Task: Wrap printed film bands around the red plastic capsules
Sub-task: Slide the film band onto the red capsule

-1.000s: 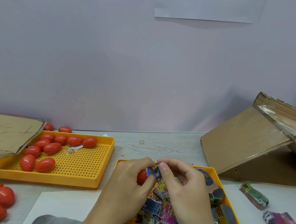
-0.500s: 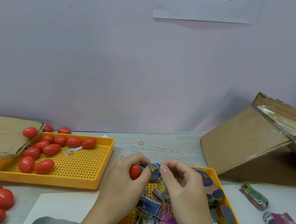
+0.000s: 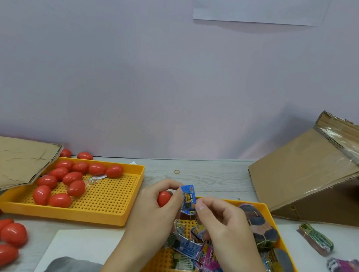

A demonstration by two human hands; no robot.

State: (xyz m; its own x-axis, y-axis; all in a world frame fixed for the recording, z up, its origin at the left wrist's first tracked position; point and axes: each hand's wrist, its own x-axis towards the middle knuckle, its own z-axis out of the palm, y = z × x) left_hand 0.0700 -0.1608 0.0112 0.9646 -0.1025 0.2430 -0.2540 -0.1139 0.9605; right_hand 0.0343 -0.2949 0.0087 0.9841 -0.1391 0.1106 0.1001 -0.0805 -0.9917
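In the left tray [image 3: 109, 213] bare capsules [image 3: 72, 179], right tray [image 3: 265, 212] film bands [image 3: 198, 254] (loose), left hand [image 3: 155, 217] gripping capsule [image 3: 163, 198], right hand [image 3: 226, 230] pinching band [image 3: 187, 199].

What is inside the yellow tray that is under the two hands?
The right yellow tray holds a loose heap of printed film bands and darker bundles. The hands and forearms cover its middle, so what lies there cannot be seen.
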